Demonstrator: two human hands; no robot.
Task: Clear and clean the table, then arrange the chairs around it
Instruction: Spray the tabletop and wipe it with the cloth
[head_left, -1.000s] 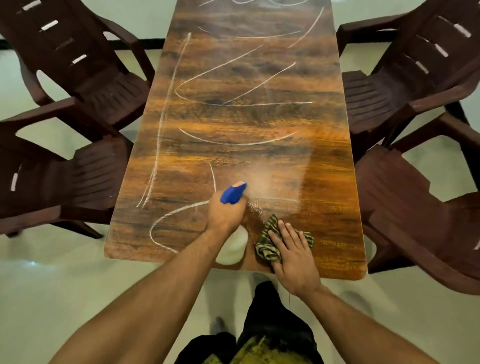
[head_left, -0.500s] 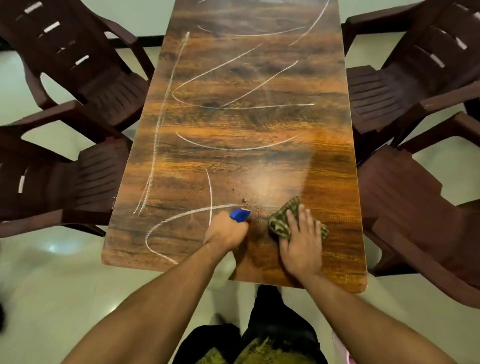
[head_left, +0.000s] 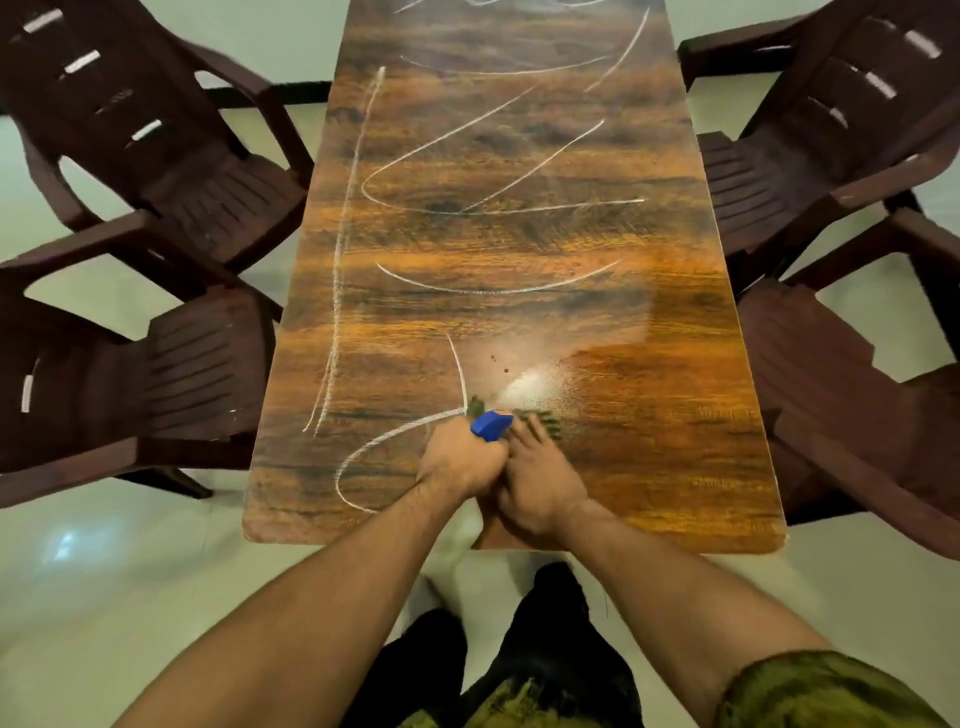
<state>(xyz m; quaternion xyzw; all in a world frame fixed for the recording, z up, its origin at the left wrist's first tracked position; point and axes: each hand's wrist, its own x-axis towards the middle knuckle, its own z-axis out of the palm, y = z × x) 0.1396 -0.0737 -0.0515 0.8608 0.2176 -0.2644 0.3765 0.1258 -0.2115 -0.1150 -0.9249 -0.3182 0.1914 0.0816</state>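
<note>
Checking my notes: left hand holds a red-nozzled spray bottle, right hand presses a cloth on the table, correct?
No: in the head view the spray bottle has a blue nozzle, not red. Left hand holds it; right hand presses the cloth on the table.

The green striped cloth (head_left: 551, 422) lies mostly hidden under the right hand (head_left: 540, 480), with a blurred fringe showing at its twelve o'clock. The blue-nozzled white plastic spray bottle (head_left: 491, 425) is a pale smear (body shape unreadable) below the left hand (head_left: 460, 462). The wood-grain counter (head_left: 519, 234) is cropped at its far end.
</note>
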